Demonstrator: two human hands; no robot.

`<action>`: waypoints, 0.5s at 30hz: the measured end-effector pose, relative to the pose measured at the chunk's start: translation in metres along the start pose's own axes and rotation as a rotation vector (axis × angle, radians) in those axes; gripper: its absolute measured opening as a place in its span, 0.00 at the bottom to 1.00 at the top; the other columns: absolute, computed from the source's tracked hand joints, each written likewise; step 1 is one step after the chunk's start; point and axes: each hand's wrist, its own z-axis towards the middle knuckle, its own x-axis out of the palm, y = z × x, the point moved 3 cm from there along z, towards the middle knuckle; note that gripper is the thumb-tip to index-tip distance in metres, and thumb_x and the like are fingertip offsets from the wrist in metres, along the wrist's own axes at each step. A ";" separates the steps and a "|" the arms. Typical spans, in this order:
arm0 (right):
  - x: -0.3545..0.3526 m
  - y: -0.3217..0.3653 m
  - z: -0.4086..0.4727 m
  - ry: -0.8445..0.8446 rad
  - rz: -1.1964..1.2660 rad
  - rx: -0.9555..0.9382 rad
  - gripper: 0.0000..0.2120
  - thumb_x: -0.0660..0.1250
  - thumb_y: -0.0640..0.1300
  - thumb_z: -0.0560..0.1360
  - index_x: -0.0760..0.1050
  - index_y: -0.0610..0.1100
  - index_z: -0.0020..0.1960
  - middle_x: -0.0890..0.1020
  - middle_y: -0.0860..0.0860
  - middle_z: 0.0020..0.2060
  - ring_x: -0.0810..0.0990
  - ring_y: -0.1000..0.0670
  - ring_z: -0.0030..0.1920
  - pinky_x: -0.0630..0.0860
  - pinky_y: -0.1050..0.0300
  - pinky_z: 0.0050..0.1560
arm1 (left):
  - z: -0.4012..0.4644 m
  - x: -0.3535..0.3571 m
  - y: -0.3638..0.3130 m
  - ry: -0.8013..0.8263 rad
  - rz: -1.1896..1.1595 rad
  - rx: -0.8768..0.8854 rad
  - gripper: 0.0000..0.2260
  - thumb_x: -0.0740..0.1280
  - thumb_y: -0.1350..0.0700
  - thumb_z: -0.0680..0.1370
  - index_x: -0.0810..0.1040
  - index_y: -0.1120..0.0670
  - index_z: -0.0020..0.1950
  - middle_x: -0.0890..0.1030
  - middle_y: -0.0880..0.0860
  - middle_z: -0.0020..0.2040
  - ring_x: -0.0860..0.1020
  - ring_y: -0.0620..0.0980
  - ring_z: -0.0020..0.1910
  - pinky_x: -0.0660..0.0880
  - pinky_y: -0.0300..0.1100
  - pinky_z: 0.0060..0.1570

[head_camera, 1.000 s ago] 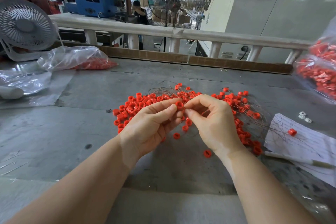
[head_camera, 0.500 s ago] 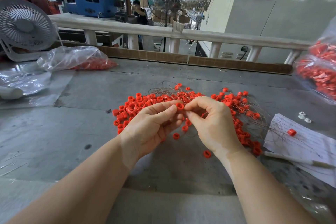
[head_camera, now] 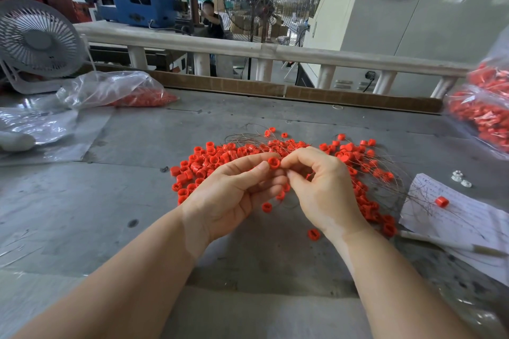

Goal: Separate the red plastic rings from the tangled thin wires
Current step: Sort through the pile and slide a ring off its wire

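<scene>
1. Left hand raised over the grey tabletop, palm turned inward. Its fingers are closed narrow, thumb and forefinger pinching a single red plastic ring.
2. Right hand meets it from the other side, fingertips touching just beside the held ring. Thumb and forefinger are pressed together in a tight pinch; whether they grip a wire cannot be told, too thin to see there.
3. Pile of red plastic rings spread on the tabletop behind and under both hands, running from left of the left hand around to the right of the right wrist.
4. Thin wires lie tangled through the pile, looping out at the far edge and trailing right toward the paper.
5. Loose rings lie apart from the pile near the wrists: one just beside the right wrist, another between the hands.
6. Handwritten paper sheet at right, one red ring resting on it; a pen lies along its near edge.
7. Two small white parts sit beyond the paper.
8. Clear plastic bag holding red rings at far left; more bagged rings at far right.
9. White desk fan stands at the far left edge.
</scene>
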 end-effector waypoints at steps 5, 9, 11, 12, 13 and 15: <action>0.000 -0.001 0.000 0.000 0.010 0.008 0.11 0.68 0.28 0.69 0.79 0.44 0.37 0.77 0.58 0.33 0.75 0.57 0.35 0.73 0.62 0.39 | 0.000 0.001 -0.001 -0.006 0.001 -0.016 0.10 0.64 0.62 0.69 0.85 0.58 0.40 0.84 0.58 0.38 0.83 0.49 0.35 0.80 0.37 0.36; 0.000 -0.002 0.000 0.000 0.020 0.022 0.13 0.68 0.28 0.69 0.79 0.46 0.37 0.77 0.59 0.33 0.75 0.58 0.36 0.72 0.67 0.39 | 0.001 -0.001 -0.001 -0.035 -0.025 -0.030 0.15 0.59 0.66 0.76 0.85 0.60 0.39 0.83 0.60 0.39 0.83 0.51 0.35 0.81 0.39 0.36; 0.000 -0.003 0.000 0.003 0.023 0.025 0.13 0.68 0.28 0.69 0.79 0.46 0.37 0.77 0.59 0.33 0.75 0.58 0.37 0.71 0.70 0.39 | 0.000 0.000 -0.001 -0.037 -0.030 -0.030 0.14 0.60 0.66 0.75 0.85 0.61 0.40 0.83 0.61 0.39 0.83 0.51 0.35 0.81 0.39 0.37; 0.001 -0.003 0.000 0.003 0.025 0.026 0.13 0.68 0.28 0.69 0.79 0.46 0.37 0.77 0.58 0.34 0.75 0.57 0.37 0.71 0.70 0.39 | 0.000 0.000 -0.002 -0.035 -0.029 -0.030 0.12 0.61 0.66 0.73 0.85 0.61 0.40 0.83 0.61 0.39 0.83 0.51 0.35 0.81 0.39 0.37; 0.001 -0.003 0.000 0.004 0.027 0.028 0.13 0.68 0.28 0.69 0.79 0.45 0.37 0.78 0.58 0.34 0.76 0.57 0.37 0.71 0.69 0.39 | -0.001 0.001 -0.002 -0.030 -0.024 -0.030 0.11 0.62 0.65 0.71 0.85 0.60 0.40 0.83 0.60 0.39 0.83 0.51 0.35 0.81 0.39 0.37; 0.000 -0.003 0.001 0.007 0.032 0.032 0.12 0.68 0.28 0.69 0.79 0.45 0.37 0.78 0.57 0.34 0.76 0.56 0.37 0.72 0.67 0.39 | -0.001 0.001 -0.002 -0.021 -0.009 -0.029 0.10 0.63 0.63 0.68 0.85 0.60 0.41 0.83 0.60 0.39 0.83 0.50 0.35 0.81 0.38 0.38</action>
